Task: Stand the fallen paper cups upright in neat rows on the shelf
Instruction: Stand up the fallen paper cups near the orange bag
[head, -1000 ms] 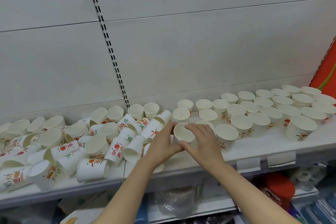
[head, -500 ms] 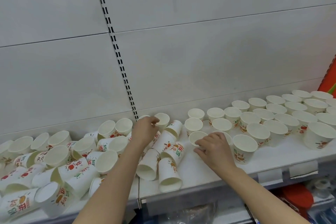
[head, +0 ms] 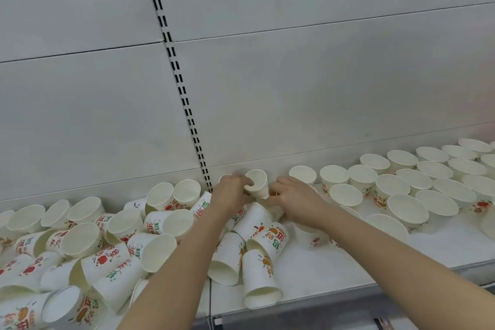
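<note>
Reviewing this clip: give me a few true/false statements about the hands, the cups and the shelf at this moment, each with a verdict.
1. The left hand grips a paper cup near the back of the shelf. True.
2. The cups on the right side of the shelf lie on their sides. False: the right-side cups stand upright in rows, openings up.
3. Many cups on the left are toppled in a jumble. True: the fallen cups lie on their sides, overlapping.
4. The right hand hangs below the shelf, away from the cups. False: it is over the shelf, next to the gripped cup, among the cups.
5. The back panel is bright red. False: it is pale grey.
</note>
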The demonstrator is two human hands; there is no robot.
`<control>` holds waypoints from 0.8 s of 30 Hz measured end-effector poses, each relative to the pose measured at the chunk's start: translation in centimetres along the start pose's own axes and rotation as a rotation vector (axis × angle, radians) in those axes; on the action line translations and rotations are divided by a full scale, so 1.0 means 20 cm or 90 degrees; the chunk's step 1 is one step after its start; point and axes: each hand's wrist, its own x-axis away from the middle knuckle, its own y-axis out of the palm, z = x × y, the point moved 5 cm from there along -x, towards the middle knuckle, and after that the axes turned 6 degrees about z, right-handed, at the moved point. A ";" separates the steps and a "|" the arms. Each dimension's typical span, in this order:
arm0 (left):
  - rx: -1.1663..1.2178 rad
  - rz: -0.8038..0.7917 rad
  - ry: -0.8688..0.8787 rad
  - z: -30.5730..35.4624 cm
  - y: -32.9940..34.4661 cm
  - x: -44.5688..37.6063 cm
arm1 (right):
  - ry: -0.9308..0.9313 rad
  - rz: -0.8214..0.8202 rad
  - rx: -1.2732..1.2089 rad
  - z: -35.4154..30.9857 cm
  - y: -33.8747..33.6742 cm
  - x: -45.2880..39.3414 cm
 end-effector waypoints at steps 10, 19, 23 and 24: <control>0.069 -0.087 0.108 0.10 -0.07 0.13 | 0.015 -0.110 -0.009 0.09 0.01 -0.10; -0.008 -0.129 0.135 0.14 -0.15 0.12 | 0.110 0.016 -0.047 0.23 -0.06 0.03; 0.020 -0.084 0.119 0.11 -0.21 0.15 | 0.163 -0.046 -0.040 0.22 -0.04 0.05; 0.028 -0.071 0.118 0.11 -0.23 0.16 | 0.180 -0.068 -0.043 0.22 -0.03 0.05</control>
